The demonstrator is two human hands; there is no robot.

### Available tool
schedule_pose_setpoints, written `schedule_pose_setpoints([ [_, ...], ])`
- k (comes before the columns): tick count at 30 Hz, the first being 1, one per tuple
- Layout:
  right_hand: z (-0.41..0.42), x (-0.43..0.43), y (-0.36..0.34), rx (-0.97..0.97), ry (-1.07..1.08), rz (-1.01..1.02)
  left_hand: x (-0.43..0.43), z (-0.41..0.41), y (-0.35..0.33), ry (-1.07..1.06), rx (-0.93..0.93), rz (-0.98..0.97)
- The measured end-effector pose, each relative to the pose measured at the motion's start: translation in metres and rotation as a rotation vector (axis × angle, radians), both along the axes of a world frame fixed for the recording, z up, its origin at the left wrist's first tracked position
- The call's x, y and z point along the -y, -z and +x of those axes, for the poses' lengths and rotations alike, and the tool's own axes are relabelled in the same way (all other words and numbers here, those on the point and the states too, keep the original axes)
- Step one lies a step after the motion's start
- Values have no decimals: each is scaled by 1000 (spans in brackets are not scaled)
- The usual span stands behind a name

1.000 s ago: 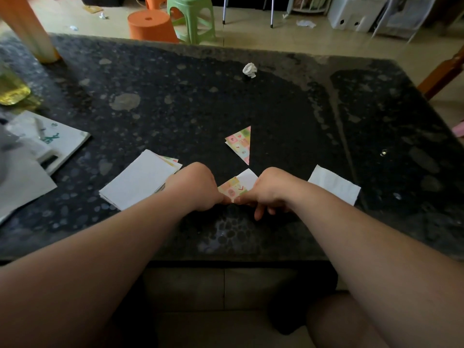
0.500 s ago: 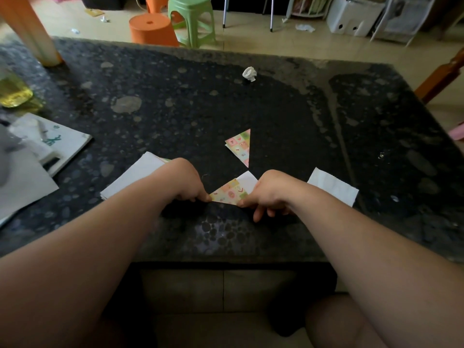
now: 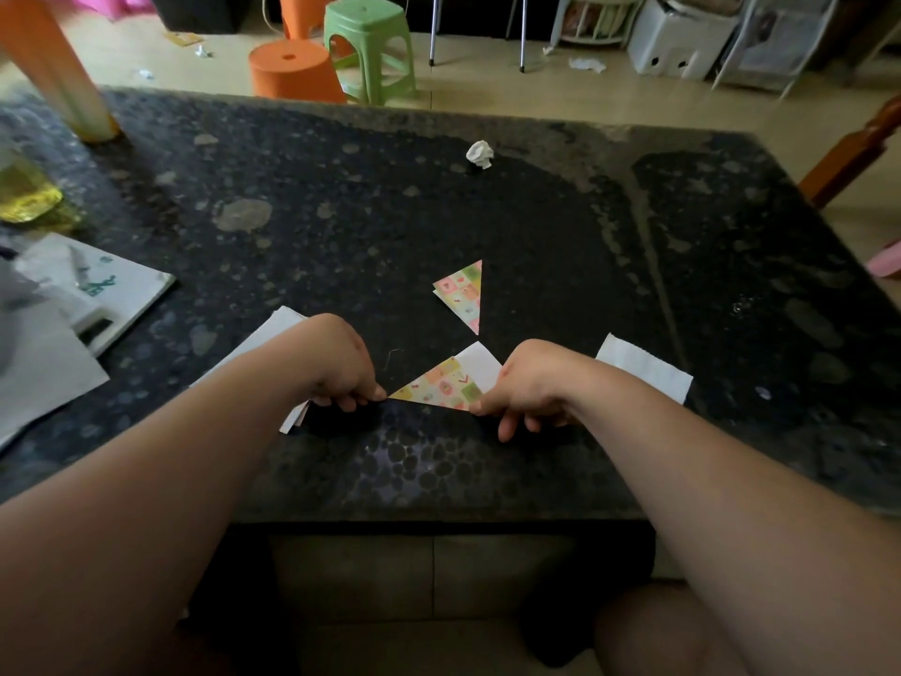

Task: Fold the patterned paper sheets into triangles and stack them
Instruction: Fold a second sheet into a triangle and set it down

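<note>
A half-folded patterned sheet [image 3: 446,383] lies on the dark stone table [image 3: 439,226] between my hands, its patterned flap turned over the white inside. My left hand [image 3: 341,365] has curled fingers pressing the fold's left tip. My right hand [image 3: 524,387] pinches the sheet's right end. A finished patterned triangle [image 3: 463,295] lies just beyond. Under my left wrist sits a stack of unfolded white-backed sheets [image 3: 273,334]. Another white sheet [image 3: 643,365] lies behind my right wrist.
A crumpled white paper ball [image 3: 480,153] sits farther back. White papers and a booklet [image 3: 92,290] lie at the left edge, with a yellow-filled container [image 3: 24,197] and an orange column [image 3: 53,75] behind. Orange [image 3: 292,70] and green [image 3: 370,46] stools stand on the floor beyond.
My left hand slid left along the fold, uncovering more of the patterned flap, which now shows as a long triangle. My right hand stayed at the sheet's right end.
</note>
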State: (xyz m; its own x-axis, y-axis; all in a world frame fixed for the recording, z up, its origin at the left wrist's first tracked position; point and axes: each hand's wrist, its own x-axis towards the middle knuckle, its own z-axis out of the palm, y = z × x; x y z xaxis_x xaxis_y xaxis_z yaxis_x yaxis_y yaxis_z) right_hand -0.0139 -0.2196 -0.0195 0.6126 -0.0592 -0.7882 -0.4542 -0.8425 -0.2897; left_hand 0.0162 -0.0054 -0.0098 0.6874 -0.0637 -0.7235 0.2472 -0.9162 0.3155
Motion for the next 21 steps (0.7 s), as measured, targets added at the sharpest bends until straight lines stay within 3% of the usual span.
schedule_pose_setpoints([
  [4,0,8,-1,-35,0,-11,0,-4,2,-29,79,-54],
  [9,3,9,1,-41,-22,-16,17,-8,7,-38,437,-131],
  [16,4,14,-3,-49,-57,13,36,-18,21,88,338,-78],
  [21,5,24,-6,90,2,112,36,-19,20,79,300,-110],
])
